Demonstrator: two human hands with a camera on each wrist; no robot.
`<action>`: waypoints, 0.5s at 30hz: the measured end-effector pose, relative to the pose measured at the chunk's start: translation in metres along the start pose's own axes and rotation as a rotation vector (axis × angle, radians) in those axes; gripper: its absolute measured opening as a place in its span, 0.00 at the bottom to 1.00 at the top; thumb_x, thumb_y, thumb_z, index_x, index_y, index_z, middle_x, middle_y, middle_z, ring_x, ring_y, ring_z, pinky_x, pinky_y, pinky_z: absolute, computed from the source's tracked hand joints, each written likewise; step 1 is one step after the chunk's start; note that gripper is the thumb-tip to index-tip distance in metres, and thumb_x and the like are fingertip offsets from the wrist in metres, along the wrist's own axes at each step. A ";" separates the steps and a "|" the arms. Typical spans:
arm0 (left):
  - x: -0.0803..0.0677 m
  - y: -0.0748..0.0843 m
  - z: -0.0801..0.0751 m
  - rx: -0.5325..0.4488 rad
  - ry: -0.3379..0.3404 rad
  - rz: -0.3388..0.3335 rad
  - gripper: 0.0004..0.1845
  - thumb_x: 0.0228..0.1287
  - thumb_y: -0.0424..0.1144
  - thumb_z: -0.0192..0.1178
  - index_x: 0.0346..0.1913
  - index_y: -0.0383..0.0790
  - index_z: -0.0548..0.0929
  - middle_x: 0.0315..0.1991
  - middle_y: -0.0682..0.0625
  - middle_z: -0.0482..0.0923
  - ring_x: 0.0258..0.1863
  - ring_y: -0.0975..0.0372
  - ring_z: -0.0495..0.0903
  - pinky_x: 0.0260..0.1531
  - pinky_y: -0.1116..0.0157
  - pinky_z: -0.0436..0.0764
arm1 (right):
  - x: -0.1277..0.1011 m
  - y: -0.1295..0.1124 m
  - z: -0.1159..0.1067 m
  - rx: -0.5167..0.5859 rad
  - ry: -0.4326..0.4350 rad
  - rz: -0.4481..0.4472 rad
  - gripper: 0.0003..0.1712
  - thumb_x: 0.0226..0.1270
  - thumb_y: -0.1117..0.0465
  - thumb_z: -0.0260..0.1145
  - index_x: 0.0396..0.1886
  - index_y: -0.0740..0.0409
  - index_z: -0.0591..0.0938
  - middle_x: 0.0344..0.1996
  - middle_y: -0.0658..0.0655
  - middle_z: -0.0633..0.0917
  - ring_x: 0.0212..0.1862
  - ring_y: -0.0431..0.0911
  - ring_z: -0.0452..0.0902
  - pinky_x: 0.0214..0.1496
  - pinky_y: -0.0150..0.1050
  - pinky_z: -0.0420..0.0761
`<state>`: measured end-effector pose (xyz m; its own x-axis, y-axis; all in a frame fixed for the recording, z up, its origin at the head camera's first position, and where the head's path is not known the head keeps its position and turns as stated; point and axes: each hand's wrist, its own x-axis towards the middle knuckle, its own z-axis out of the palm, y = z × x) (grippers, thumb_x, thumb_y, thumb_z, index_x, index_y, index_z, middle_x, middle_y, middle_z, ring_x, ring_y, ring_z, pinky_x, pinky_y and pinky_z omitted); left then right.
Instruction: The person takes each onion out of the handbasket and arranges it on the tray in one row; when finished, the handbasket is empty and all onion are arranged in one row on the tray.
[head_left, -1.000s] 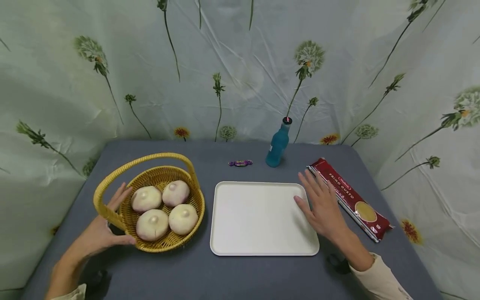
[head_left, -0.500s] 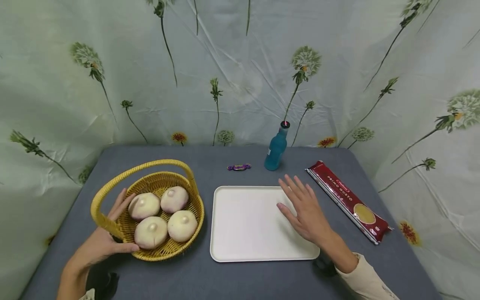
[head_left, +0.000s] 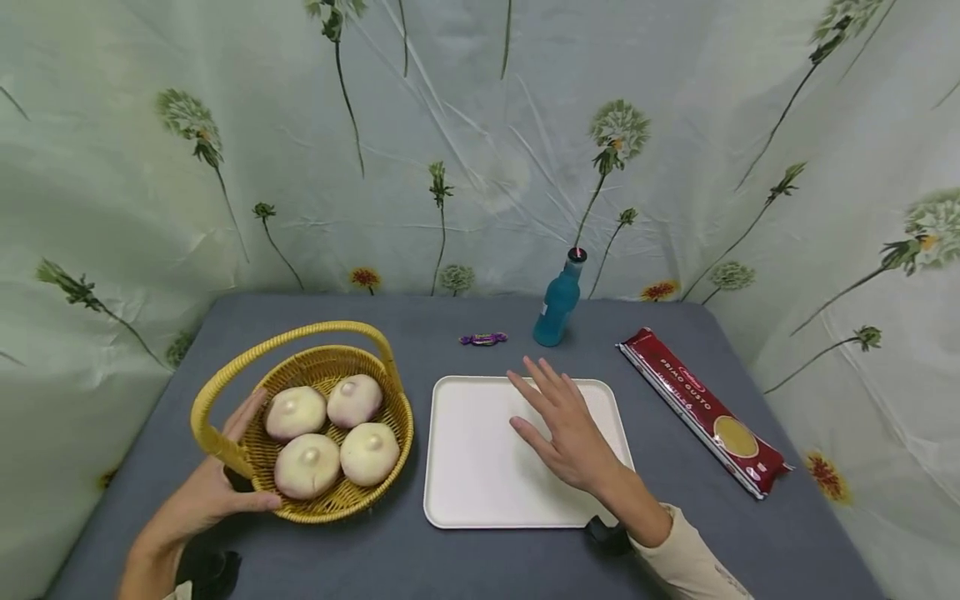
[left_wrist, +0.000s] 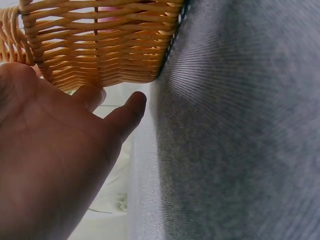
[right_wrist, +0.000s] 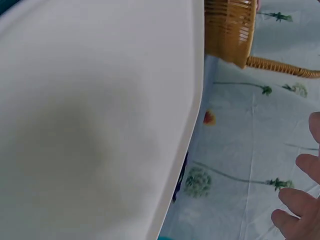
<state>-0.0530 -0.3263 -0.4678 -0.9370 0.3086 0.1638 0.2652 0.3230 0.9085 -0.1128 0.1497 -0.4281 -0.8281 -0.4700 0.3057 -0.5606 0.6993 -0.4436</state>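
Note:
A yellow wicker basket [head_left: 326, 508] with a tall hoop handle stands at the left, holding several round, whitish-purple bulbs [head_left: 307, 467], each with a small knob on top. My left hand [head_left: 206, 492] spreads along the basket's near-left side, its fingers extended behind the handle's base and the thumb against the front rim. From the left wrist, two fingertips show below the woven wall. My right hand [head_left: 566, 437] hovers palm down above a white rectangular tray [head_left: 465, 467], fingers spread and holding nothing; its fingertips also enter the right wrist view at the right edge.
Behind the tray lies a small purple wrapped candy [head_left: 483, 339]. A blue bottle [head_left: 558, 304] stands near the table's back edge. To the right is a long red packet [head_left: 701, 408] lying diagonally. A flower-print curtain [head_left: 487, 125] surrounds the grey table [head_left: 360, 558].
My right hand has moved left, from beside the red packet to over the middle of the tray. My left thumb has come onto the basket's rim; the basket stays in place.

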 end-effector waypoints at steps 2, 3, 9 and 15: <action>-0.001 -0.001 0.001 -0.004 0.005 -0.005 0.71 0.40 0.19 0.75 0.82 0.47 0.39 0.82 0.49 0.28 0.76 0.78 0.33 0.61 0.85 0.46 | 0.003 -0.004 0.003 0.014 -0.013 -0.012 0.35 0.75 0.48 0.61 0.78 0.42 0.64 0.78 0.57 0.61 0.80 0.56 0.49 0.76 0.65 0.47; -0.001 -0.002 0.001 -0.008 0.007 -0.002 0.71 0.39 0.19 0.75 0.82 0.46 0.39 0.82 0.48 0.28 0.76 0.77 0.32 0.61 0.85 0.45 | 0.004 -0.007 0.005 0.021 -0.021 -0.020 0.34 0.75 0.48 0.61 0.78 0.42 0.64 0.78 0.56 0.60 0.80 0.56 0.49 0.76 0.65 0.48; -0.003 -0.007 0.001 -0.052 -0.002 0.007 0.70 0.40 0.18 0.74 0.82 0.45 0.39 0.82 0.45 0.26 0.77 0.75 0.30 0.62 0.84 0.43 | 0.012 -0.022 0.013 0.107 -0.076 -0.095 0.34 0.76 0.48 0.60 0.78 0.40 0.63 0.80 0.53 0.57 0.80 0.55 0.48 0.74 0.65 0.53; -0.001 -0.006 0.000 -0.035 0.007 -0.006 0.69 0.41 0.19 0.74 0.82 0.46 0.41 0.82 0.46 0.27 0.77 0.76 0.31 0.61 0.85 0.45 | 0.022 -0.038 0.021 0.191 -0.165 -0.130 0.35 0.77 0.46 0.58 0.79 0.36 0.60 0.80 0.45 0.52 0.81 0.47 0.43 0.76 0.59 0.55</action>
<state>-0.0532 -0.3288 -0.4734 -0.9402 0.3005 0.1604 0.2511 0.2933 0.9224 -0.1097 0.1018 -0.4223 -0.7302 -0.6410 0.2363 -0.6400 0.5207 -0.5651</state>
